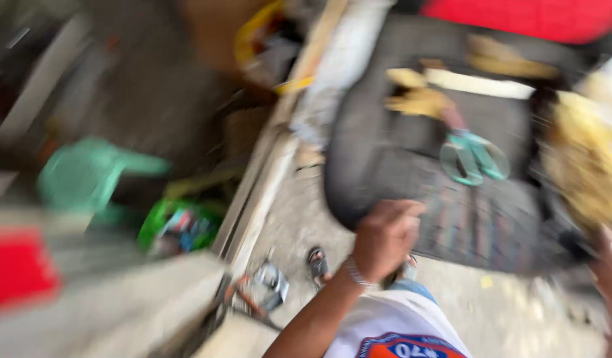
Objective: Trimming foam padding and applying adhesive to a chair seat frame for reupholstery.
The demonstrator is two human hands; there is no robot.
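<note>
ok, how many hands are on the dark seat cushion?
2. The left hand grips the near-left edge of the large dark padded seat cushion; the right hand is at its right edge, mostly cut off by the frame. Motion blur may hide others.

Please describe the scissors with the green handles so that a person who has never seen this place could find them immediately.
Look for the large dark seat cushion that the left hand grips at its near edge. The scissors lie on top of it, near the middle, just below a clump of yellow foam. Their two teal-green loop handles are the only green thing on the dark cushion.
</note>
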